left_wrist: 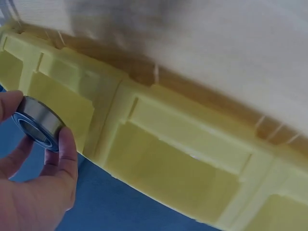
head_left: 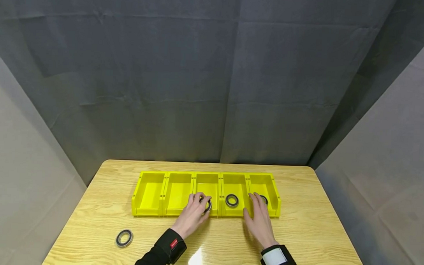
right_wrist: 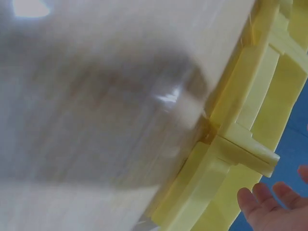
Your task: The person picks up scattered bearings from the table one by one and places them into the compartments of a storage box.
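Observation:
My left hand (head_left: 191,217) pinches a ball bearing (left_wrist: 39,122), a steel ring with a dark seal, between thumb and fingertips. In the head view it is over the front of the middle compartment of a yellow bin row (head_left: 174,214). My right hand (head_left: 259,223) reaches over the front of the rightmost compartment with its fingers extended and holds nothing. Partly hidden behind those fingers, a second bearing (head_left: 264,199) shows in that compartment. Another bearing (head_left: 232,200) lies flat in the compartment to its left.
One more bearing (head_left: 124,238) lies on the wooden table (head_left: 89,222), left of my left wrist and in front of the bins. Grey cloth (head_left: 172,76) hangs behind the table, and lighter panels (head_left: 389,185) flank both sides.

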The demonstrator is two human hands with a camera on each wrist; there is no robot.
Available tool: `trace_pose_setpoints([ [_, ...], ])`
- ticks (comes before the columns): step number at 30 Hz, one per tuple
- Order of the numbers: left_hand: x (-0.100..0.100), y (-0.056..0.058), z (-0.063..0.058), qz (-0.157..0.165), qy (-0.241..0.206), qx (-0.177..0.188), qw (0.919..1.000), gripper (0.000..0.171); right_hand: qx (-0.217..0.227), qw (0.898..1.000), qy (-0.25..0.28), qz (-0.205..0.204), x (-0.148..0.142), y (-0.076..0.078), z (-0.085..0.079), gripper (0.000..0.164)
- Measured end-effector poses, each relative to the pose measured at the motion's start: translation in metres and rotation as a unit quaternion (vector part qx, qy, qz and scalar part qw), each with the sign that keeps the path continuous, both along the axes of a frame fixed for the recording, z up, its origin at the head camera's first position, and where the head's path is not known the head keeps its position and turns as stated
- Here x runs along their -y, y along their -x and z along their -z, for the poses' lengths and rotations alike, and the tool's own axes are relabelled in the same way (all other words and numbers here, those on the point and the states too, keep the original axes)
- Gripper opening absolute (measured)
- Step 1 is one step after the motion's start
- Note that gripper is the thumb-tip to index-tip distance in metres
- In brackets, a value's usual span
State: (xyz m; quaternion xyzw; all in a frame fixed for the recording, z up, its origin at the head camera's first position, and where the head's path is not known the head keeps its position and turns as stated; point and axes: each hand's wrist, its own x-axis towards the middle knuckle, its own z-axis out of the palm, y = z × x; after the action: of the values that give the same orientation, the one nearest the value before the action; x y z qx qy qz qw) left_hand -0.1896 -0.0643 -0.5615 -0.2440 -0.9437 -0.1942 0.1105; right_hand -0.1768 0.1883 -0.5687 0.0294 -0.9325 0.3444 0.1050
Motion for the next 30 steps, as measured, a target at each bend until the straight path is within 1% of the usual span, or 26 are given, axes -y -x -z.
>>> trace_pose_setpoints([
  [2,-0.005,0.007,0.002,0.0,0.029,-0.028,0.9992,0.041,0.009,1.0,-0.004,0.009,0.001,0.012,0.0,0.058],
  [4,-0.009,0.013,0.003,0.0,0.059,-0.057,0.9966,0.04,0.018,1.0,-0.009,0.015,0.002,0.025,0.001,0.06],
  [7,-0.014,0.023,0.007,-0.005,0.108,-0.105,0.9885,0.037,0.027,0.999,-0.022,0.022,0.005,0.043,0.003,0.064],
  [10,-0.02,0.031,0.01,-0.015,0.141,-0.148,0.9789,0.028,0.036,0.998,-0.043,0.027,0.008,0.058,0.005,0.067],
  [12,-0.023,0.036,0.014,-0.025,0.158,-0.166,0.9731,0.02,0.041,0.997,-0.065,0.031,0.01,0.066,0.007,0.068],
  [15,-0.026,0.04,0.018,-0.04,0.184,-0.179,0.9657,0.013,0.043,0.993,-0.102,0.036,0.012,0.074,0.011,0.066],
  [17,-0.028,0.043,0.021,-0.044,0.198,-0.177,0.963,0.014,0.045,0.991,-0.12,0.039,0.013,0.077,0.014,0.063],
  [18,-0.029,0.044,0.022,-0.045,0.202,-0.173,0.9629,0.015,0.046,0.99,-0.127,0.04,0.014,0.078,0.015,0.061],
  [21,-0.031,0.05,0.024,-0.045,0.206,-0.152,0.9656,0.019,0.05,0.988,-0.14,0.042,0.016,0.079,0.017,0.058],
  [23,-0.033,0.054,0.026,-0.046,0.209,-0.128,0.9684,0.023,0.048,0.988,-0.141,0.042,0.017,0.079,0.017,0.059],
  [25,-0.035,0.057,0.026,-0.05,0.218,-0.099,0.9695,0.025,0.048,0.987,-0.145,0.042,0.017,0.079,0.017,0.059],
  [28,-0.04,0.06,0.028,-0.056,0.238,-0.057,0.9681,0.03,0.041,0.986,-0.156,0.043,0.016,0.078,0.017,0.061],
  [30,-0.044,0.063,0.03,-0.058,0.246,-0.038,0.9668,0.032,0.041,0.985,-0.163,0.045,0.014,0.079,0.018,0.063],
])
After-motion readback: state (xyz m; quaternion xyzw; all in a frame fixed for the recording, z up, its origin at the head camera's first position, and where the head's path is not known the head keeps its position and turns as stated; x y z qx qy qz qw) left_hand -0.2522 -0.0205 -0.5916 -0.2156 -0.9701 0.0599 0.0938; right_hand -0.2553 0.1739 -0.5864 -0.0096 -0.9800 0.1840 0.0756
